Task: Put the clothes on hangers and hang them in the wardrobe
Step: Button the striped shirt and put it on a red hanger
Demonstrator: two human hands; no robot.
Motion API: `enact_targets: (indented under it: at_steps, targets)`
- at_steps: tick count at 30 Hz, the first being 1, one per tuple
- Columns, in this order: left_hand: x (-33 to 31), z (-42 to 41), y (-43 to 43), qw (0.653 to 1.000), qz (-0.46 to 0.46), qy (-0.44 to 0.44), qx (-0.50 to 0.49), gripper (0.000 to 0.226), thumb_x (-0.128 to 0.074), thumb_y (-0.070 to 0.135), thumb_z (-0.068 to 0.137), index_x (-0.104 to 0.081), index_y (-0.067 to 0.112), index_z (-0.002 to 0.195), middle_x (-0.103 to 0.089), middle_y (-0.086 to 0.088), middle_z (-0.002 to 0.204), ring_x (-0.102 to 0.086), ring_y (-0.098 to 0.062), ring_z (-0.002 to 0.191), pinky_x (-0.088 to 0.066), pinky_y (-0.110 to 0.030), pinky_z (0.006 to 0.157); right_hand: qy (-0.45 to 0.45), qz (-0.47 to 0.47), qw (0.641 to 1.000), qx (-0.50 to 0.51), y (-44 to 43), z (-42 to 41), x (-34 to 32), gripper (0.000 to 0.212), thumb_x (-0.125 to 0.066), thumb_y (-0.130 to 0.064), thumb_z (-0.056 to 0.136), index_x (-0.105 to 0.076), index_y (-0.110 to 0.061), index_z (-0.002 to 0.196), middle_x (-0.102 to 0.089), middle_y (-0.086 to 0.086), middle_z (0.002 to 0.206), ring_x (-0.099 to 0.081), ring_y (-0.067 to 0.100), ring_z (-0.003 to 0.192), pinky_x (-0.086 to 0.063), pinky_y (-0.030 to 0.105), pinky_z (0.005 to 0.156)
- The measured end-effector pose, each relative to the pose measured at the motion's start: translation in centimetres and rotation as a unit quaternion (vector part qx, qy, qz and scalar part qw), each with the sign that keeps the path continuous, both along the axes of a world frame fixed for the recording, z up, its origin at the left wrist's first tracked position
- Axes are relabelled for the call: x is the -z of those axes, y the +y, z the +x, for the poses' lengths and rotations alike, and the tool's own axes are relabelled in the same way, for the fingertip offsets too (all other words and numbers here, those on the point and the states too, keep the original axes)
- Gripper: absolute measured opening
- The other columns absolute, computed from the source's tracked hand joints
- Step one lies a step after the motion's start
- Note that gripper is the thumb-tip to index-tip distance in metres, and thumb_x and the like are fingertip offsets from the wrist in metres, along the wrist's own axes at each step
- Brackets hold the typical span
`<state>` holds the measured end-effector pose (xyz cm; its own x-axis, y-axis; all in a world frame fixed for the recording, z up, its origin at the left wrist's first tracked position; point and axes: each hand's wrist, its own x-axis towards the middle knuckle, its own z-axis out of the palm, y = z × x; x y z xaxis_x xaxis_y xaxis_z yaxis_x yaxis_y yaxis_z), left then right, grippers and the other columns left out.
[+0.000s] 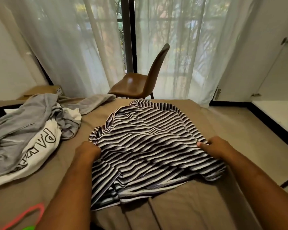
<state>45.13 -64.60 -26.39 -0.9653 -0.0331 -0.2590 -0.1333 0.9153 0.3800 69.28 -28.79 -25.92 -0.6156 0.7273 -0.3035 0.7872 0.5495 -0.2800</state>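
We held the striped shirt [148, 146] by both side edges on the bed [198, 209].

The left hand [88, 151] had its fingers curled round the shirt's left edge; the right hand [218, 146] pinched the right edge. The shirt lay spread mid-bed, with its near part rumpled toward us. A grey hoodie [23, 120] and a white lettered top [40, 146] were piled together on the left. A pink hanger [32, 211] lay at the near-left corner, and a brown chair [140, 83] stood beyond the bed's far edge. The white wardrobe [273, 67] was far right.
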Motion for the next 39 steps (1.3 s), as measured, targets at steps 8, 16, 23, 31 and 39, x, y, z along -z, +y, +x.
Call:
enact_targets:
  at_steps: [8,16,23,31,39]
  targets:
    - [-8.1,6.3,4.2,0.898,0.411,0.142,0.07,0.024,-0.055,0.024,0.102,-0.068,0.019,0.121,-0.07,-0.017,0.117,-0.068,-0.029,0.095,-0.056,-0.036,0.076,0.359,-0.059,0.931,-0.027,-7.6,-1.0,-4.6,0.033,-0.064,-0.049,0.094,-0.072,-0.022,0.113,-0.072,0.003,0.111,-0.065,0.022,0.106,-0.051,0.037,0.088]
    - [-6.7,11.2,6.6,0.803,0.36,-0.215,0.424,0.029,-0.062,0.035,0.098,-0.068,0.022,0.124,-0.074,0.0,0.111,-0.072,-0.014,0.099,-0.058,-0.028,0.08,0.321,-0.363,0.875,-0.007,-11.1,-5.2,-5.9,0.013,-0.07,-0.018,0.094,-0.071,-0.009,0.084,-0.074,0.009,0.075,-0.071,0.016,0.062,-0.059,0.035,0.07]
    - [2.3,1.3,5.6,0.936,0.339,-0.072,0.065,0.039,-0.073,0.04,0.09,-0.06,0.008,0.109,-0.067,-0.01,0.089,-0.063,-0.021,0.066,-0.046,-0.025,0.051,0.389,-0.567,0.679,0.256,-8.8,-4.0,-3.1,0.036,-0.06,-0.03,0.099,-0.069,-0.005,0.123,-0.075,0.022,0.105,-0.074,0.04,0.091,-0.058,0.045,0.082]
    - [4.2,2.6,11.6,0.916,0.395,-0.022,0.069,0.038,-0.065,0.034,0.089,-0.068,0.011,0.119,-0.072,-0.011,0.116,-0.068,-0.029,0.104,-0.054,-0.041,0.095,0.408,-0.557,0.704,0.168,-8.8,-3.2,-2.1,0.045,-0.069,-0.025,0.094,-0.06,-0.008,0.134,-0.073,0.019,0.117,-0.073,0.036,0.104,-0.055,0.052,0.096]
    - [-7.8,0.8,6.3,0.691,0.706,0.15,-0.042,0.013,-0.062,0.027,0.089,-0.068,0.029,0.101,-0.072,-0.003,0.109,-0.069,-0.022,0.106,-0.056,-0.046,0.096,0.284,-0.425,0.849,-0.131,-13.9,-3.1,-3.7,0.02,-0.056,-0.027,0.103,-0.076,-0.029,0.102,-0.078,0.0,0.094,-0.074,0.02,0.088,-0.061,0.032,0.076]
